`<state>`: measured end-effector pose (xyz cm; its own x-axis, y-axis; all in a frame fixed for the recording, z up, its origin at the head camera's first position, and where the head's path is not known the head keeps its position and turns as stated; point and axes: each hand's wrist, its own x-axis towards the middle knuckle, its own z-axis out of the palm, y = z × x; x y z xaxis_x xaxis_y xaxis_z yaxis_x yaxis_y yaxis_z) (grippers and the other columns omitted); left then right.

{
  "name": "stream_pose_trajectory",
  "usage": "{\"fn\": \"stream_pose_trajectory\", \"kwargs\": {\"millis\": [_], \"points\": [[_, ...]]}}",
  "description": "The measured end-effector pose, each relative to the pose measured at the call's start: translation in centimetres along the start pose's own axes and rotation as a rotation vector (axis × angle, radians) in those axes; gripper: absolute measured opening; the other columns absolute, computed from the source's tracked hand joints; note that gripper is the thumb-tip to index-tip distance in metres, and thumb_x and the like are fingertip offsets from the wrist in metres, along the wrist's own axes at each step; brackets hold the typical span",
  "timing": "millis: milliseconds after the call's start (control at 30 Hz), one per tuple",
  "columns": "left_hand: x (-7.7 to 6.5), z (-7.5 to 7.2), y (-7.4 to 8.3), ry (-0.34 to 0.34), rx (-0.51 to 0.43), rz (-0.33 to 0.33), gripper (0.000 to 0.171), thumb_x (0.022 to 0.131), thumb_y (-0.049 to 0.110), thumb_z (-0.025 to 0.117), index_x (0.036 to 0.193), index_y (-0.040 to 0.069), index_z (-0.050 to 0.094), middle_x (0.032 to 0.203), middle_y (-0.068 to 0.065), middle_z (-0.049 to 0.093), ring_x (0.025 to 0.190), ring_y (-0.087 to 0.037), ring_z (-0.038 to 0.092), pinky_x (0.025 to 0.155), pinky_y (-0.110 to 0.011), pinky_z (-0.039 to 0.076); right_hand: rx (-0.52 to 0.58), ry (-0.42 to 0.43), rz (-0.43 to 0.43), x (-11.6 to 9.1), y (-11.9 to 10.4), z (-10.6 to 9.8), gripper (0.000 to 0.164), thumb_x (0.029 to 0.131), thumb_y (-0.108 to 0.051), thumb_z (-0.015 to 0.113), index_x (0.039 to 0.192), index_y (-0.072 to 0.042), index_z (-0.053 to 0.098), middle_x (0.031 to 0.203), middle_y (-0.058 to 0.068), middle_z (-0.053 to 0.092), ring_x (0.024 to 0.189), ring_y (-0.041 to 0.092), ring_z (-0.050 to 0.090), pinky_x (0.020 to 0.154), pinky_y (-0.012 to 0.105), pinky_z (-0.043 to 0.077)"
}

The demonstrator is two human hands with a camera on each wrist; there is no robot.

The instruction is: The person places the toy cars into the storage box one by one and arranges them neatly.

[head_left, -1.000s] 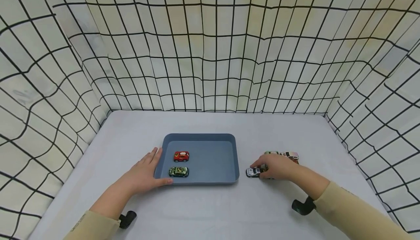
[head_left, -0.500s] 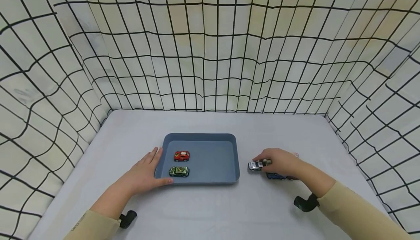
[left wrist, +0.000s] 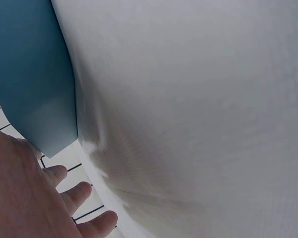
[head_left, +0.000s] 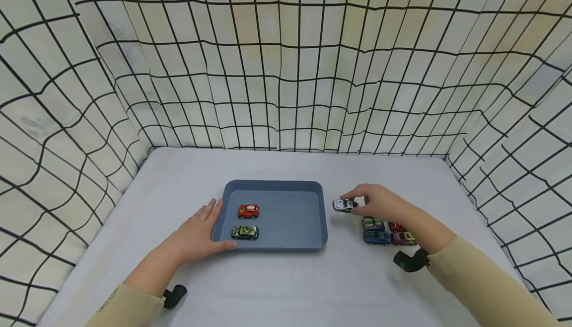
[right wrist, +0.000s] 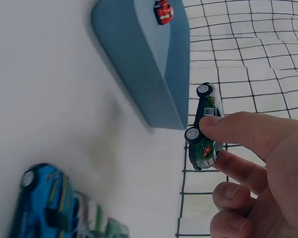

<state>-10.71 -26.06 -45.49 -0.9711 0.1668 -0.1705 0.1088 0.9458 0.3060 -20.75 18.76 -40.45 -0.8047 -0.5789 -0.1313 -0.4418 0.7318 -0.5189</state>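
Observation:
My right hand (head_left: 379,202) pinches a small white and dark green toy car (head_left: 343,205) between thumb and fingers, just right of the blue-grey tray (head_left: 286,247). In the right wrist view the toy car (right wrist: 203,157) stands on end, thumb across its side, near the tray's corner. My left hand (head_left: 192,240) rests on the tray's left edge, its fingers extended and its thumb along the near rim. Inside the tray are a red toy car (head_left: 248,211) and a green camouflage toy car (head_left: 245,232), both on the left side.
Below my right hand several toy cars sit close together: a blue one (head_left: 377,237), a green and white one (head_left: 373,223), a purple and yellow-green one (head_left: 403,238) and a partly hidden red one (head_left: 396,226). Black netting (head_left: 286,93) over pale walls surrounds the white table (head_left: 286,287).
My right hand has carried the white and green car from the group's near-left side up and away, uncovering the other cars. My left hand has stayed on the tray.

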Motion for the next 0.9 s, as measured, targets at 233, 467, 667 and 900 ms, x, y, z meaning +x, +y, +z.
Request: {"fn": "stream_pose_trajectory", "kwargs": {"millis": [233, 467, 667, 900], "points": [[-0.1, -0.1, -0.1, -0.004, -0.001, -0.009, 0.125, 0.075, 0.078, 0.064, 0.158, 0.0, 0.012, 0.162, -0.025, 0.013, 0.146, -0.049, 0.016, 0.11, -0.069, 0.024, 0.02, 0.005, 0.003, 2.9, -2.0, 0.0, 0.039, 0.089, -0.022, 0.075, 0.127, -0.027, 0.07, 0.122, -0.004, 0.065, 0.075, 0.017, 0.05, 0.06, 0.032, 0.047], [0.1, -0.1, -0.2, 0.002, 0.003, 0.004, 0.125, 0.075, 0.078, 0.063, 0.158, 0.0, 0.011, 0.162, -0.025, 0.012, 0.146, -0.048, 0.017, 0.111, -0.068, 0.024, 0.017, -0.005, -0.012, 6.2, -3.7, 1.3, 0.039, 0.09, -0.022, 0.075, 0.127, -0.03, 0.07, 0.128, -0.004, 0.064, 0.087, 0.018, 0.055, 0.069, 0.032, 0.05], [0.0, -0.2, -0.2, 0.008, 0.004, -0.001, 0.124, 0.076, 0.076, 0.065, 0.158, -0.001, 0.013, 0.162, -0.026, 0.013, 0.145, -0.049, 0.018, 0.111, -0.067, 0.024, 0.021, -0.018, -0.015, 8.9, -5.8, 2.8, 0.038, 0.09, -0.019, 0.074, 0.126, -0.028, 0.07, 0.127, -0.002, 0.065, 0.109, 0.018, 0.059, 0.09, 0.037, 0.052], [-0.1, -0.1, -0.1, 0.008, 0.001, 0.001, 0.124, 0.076, 0.076, 0.066, 0.158, 0.0, 0.013, 0.162, -0.025, 0.014, 0.146, -0.048, 0.018, 0.111, -0.067, 0.025, -0.024, -0.031, -0.019, 11.6, -8.2, 4.9, 0.038, 0.09, -0.021, 0.074, 0.127, -0.028, 0.07, 0.122, -0.003, 0.066, 0.111, 0.015, 0.058, 0.097, 0.039, 0.049]]}}
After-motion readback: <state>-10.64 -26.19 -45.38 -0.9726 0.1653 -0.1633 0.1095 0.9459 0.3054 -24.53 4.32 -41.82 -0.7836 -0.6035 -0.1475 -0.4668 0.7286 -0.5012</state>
